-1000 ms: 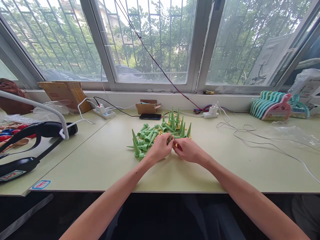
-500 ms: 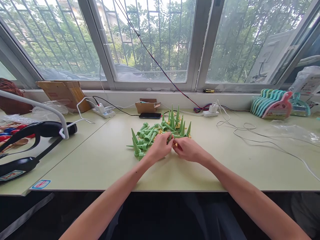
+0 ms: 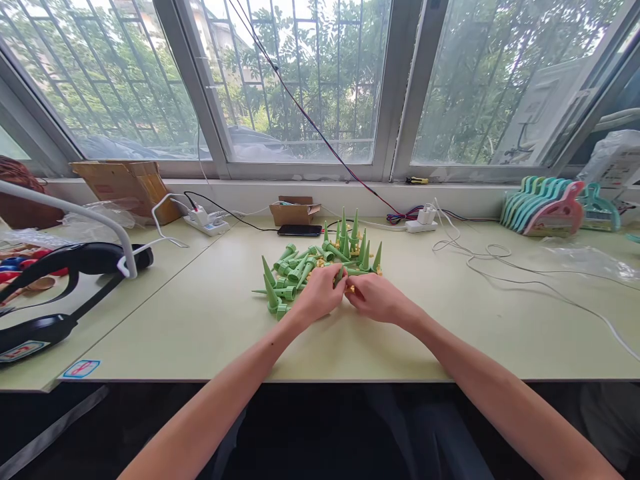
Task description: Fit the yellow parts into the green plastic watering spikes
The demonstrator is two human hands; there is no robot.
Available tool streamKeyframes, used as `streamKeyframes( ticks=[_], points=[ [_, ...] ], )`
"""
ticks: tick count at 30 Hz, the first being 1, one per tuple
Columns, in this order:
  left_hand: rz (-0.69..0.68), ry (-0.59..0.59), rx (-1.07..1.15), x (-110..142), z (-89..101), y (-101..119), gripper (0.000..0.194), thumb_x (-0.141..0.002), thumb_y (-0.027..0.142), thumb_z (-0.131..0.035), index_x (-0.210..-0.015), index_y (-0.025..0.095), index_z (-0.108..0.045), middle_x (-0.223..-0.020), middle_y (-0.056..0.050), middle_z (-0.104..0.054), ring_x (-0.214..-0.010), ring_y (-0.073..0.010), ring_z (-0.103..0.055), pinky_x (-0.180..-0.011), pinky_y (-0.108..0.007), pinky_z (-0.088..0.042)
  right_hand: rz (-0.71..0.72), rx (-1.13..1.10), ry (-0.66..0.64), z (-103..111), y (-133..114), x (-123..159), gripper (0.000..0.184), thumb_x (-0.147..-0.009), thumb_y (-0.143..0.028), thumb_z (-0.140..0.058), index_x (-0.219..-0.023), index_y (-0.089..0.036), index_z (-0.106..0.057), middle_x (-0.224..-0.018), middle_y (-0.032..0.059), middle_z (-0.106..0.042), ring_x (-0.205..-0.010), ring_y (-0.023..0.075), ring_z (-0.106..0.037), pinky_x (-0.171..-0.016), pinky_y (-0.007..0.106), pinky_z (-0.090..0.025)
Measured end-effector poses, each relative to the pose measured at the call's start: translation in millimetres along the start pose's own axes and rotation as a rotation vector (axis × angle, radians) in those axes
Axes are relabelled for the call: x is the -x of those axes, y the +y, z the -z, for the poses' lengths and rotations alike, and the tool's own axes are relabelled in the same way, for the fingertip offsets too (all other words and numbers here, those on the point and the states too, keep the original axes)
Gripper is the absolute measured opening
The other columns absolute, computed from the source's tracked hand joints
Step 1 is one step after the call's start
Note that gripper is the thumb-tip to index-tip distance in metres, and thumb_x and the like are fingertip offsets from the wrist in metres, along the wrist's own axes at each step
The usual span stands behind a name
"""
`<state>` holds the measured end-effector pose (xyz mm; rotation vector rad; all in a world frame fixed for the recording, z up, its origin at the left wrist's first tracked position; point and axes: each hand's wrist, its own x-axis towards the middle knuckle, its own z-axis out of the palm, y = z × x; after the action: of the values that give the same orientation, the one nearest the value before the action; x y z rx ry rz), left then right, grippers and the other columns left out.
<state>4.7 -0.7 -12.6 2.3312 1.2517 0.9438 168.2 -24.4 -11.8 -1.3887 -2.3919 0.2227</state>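
Observation:
My left hand [image 3: 323, 291] is closed around a green plastic watering spike, its tapered tip [image 3: 340, 274] showing above the fingers. Fingertip to fingertip with it, my right hand [image 3: 376, 297] is pinched on a small yellow plastic piece [image 3: 351, 289], mostly hidden by the fingers. Left of the hands lies a heap of green spikes [image 3: 295, 270], some on their sides and a few pointing up. Beyond the hands, several more spikes [image 3: 355, 230] stand upright with yellow pieces [image 3: 379, 270] at their bases.
A black phone [image 3: 300, 230] and an open small carton [image 3: 294, 212] sit behind the heap. White cables [image 3: 487, 253] trail across the right side of the table [image 3: 200, 333]. Pastel dustpan-like items [image 3: 555, 208] stand at far right. A black strapped headset [image 3: 95, 260] lies at left.

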Motion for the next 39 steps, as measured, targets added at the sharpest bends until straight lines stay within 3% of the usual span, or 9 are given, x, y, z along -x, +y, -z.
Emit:
streamKeyframes(
  ticks=[39],
  points=[
    [-0.009, 0.004, 0.0, 0.5, 0.2, 1.7, 0.016, -0.084, 0.023, -0.047, -0.075, 0.017, -0.058, -0.063, 0.0, -0.058, -0.057, -0.0117, -0.046, -0.057, -0.026, -0.036, 0.002, 0.026, -0.017, 0.8, 0.5, 1.1, 0.019, -0.091, -0.024, -0.043, -0.077, -0.018, -0.055, -0.073, 0.0023, -0.061, -0.059, 0.0107, -0.049, -0.055, 0.023, -0.027]
  ],
)
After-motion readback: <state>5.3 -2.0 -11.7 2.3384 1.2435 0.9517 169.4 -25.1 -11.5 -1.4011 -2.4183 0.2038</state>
